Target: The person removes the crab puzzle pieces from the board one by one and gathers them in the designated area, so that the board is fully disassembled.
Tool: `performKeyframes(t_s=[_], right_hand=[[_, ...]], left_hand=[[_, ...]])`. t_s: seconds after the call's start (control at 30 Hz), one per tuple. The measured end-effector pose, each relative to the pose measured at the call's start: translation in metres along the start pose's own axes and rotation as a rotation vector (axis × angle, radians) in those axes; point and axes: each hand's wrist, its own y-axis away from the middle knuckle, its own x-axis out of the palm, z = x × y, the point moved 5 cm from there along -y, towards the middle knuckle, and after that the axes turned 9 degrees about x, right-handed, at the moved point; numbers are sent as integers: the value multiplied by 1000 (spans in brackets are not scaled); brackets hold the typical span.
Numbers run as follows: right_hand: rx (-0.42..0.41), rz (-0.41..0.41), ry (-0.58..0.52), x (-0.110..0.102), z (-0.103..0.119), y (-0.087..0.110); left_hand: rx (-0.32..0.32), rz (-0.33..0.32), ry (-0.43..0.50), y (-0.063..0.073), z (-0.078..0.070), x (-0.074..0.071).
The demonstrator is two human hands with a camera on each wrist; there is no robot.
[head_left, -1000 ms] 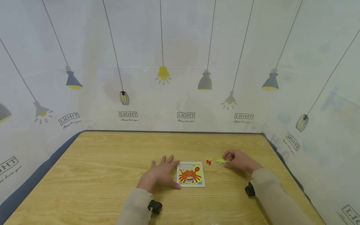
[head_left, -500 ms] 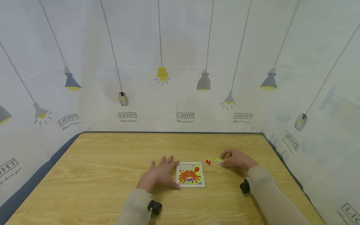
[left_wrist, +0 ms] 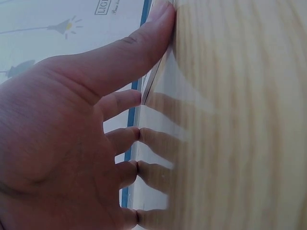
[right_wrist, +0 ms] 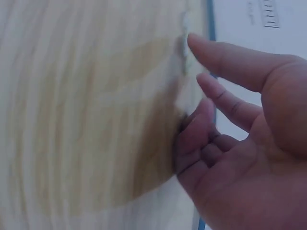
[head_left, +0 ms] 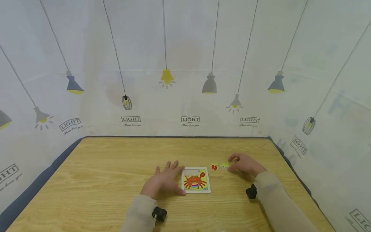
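The puzzle frame [head_left: 208,181], with its red crab picture, lies flat a little right of the bench's [head_left: 101,170] middle, well in from the far edge. Along its left side stands the left hand [head_left: 163,182], fingers spread, thumb at the near-left corner. Towards the bench's right edge, the red piece [head_left: 214,167] lies just beyond the frame, between it and the yellow-green piece [head_left: 223,166]. The right hand [head_left: 244,165] is beside that piece, thumb and forefinger apart; I cannot tell whether both touch it. A lamp-printed backdrop [head_left: 159,106] rises behind the far edge. Black devices [head_left: 159,213] sit at both wrists.
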Motion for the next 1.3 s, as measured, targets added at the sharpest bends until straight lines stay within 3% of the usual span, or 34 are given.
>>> performKeyframes(t_s=[0.17, 0.43, 0.57, 0.63, 1.03, 1.3], right_hand=[[-63, -34, 20, 15, 18, 7], [-126, 136, -50, 58, 62, 21], [-173, 216, -106, 79, 68, 23], [-176, 218, -115, 85, 67, 22], [-148, 133, -36, 86, 65, 18], [-131, 147, -42, 85, 67, 20]], left_hand=[[3, 3, -2, 0, 2, 3], [5, -4, -7, -1, 5, 3], [3, -4, -8, -2, 7, 6], [5, -2, -9, -1, 6, 6], [-1, -9, -14, -2, 3, 2], [-6, -12, -11, -1, 2, 1]])
